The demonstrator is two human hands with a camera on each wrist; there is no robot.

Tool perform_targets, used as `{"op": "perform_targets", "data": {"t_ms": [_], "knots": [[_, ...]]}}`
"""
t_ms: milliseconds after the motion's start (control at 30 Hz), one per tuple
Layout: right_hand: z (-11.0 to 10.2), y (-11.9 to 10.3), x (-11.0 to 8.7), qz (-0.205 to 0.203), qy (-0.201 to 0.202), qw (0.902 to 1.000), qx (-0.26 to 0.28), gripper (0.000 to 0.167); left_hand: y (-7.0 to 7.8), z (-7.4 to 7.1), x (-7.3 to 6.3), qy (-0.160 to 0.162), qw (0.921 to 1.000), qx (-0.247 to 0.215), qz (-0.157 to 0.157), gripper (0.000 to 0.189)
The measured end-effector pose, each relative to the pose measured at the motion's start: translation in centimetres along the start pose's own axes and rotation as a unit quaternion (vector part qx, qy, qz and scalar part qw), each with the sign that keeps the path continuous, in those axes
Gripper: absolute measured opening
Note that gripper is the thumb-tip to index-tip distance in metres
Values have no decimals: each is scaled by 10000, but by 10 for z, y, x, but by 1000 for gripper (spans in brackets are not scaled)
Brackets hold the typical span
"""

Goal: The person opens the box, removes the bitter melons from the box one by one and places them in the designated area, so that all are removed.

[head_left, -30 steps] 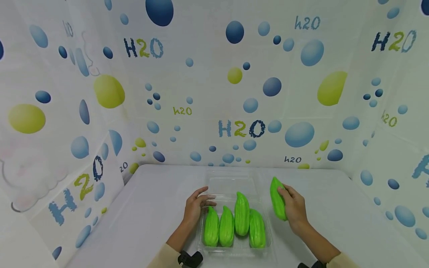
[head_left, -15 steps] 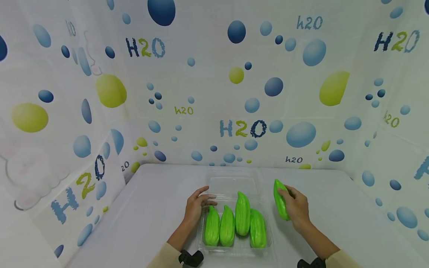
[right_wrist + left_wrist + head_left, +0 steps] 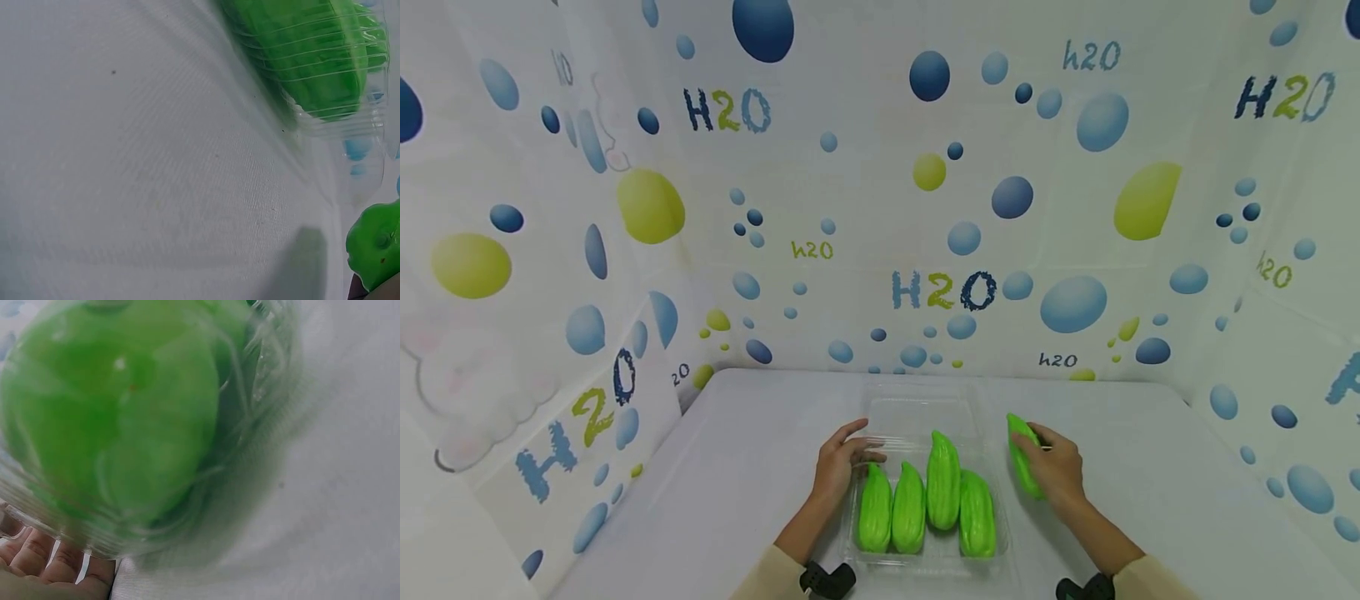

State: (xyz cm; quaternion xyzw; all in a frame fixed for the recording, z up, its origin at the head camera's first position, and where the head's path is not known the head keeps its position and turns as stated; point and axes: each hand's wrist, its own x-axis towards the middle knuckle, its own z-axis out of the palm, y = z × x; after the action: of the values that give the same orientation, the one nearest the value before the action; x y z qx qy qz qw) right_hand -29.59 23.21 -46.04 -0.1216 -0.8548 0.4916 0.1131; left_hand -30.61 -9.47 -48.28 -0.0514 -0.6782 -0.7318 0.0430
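Observation:
Over the table right of the container, my right hand (image 3: pixel 1060 468) grips a bright green, ribbed bitter melon (image 3: pixel 1020 467) tapering to a tip; thumb and palm cover part of it. Its rounded end (image 3: pixel 375 247) shows at the right wrist view's edge. A clear plastic clamshell container (image 3: pixel 925 562) has several like bitter melons standing lengthwise in a row, one (image 3: pixel 943 483) set further back than its neighbours. At the container's back left corner, my left hand (image 3: pixel 832 468) holds the rim with curved fingers. In the left wrist view, these fingers (image 3: pixel 62 562) lie against the plastic.
The container's clear lid (image 3: pixel 917 417) lies folded back behind it. A white cloth covers the table (image 3: pixel 752 450). Fabric walls (image 3: pixel 850 192) printed with bubbles and lettering stand at the back and both sides.
The right hand with its bitter melon shifted slightly right, then came back left and a little lower, the melon turning partly behind the fingers. The left hand and container have stayed put.

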Motion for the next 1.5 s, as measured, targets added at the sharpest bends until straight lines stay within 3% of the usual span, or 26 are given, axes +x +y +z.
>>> {"op": "perform_targets", "data": {"t_ms": [333,800,1400,1500], "knots": [[9,2,-1,-161,-219,9984,-494,63,-7,-3,5,-25,9998,-87,-188,44],[15,7,2,-421,-279,9951,-845,63,-3,-1,0,-21,10000,-17,-71,45],[19,6,3,-205,-351,9974,-587,54,-2,-1,2,33,10000,-55,-52,44],[18,6,3,-204,-328,9974,-605,55,10,0,-3,-13,9999,-100,-86,43]]}}
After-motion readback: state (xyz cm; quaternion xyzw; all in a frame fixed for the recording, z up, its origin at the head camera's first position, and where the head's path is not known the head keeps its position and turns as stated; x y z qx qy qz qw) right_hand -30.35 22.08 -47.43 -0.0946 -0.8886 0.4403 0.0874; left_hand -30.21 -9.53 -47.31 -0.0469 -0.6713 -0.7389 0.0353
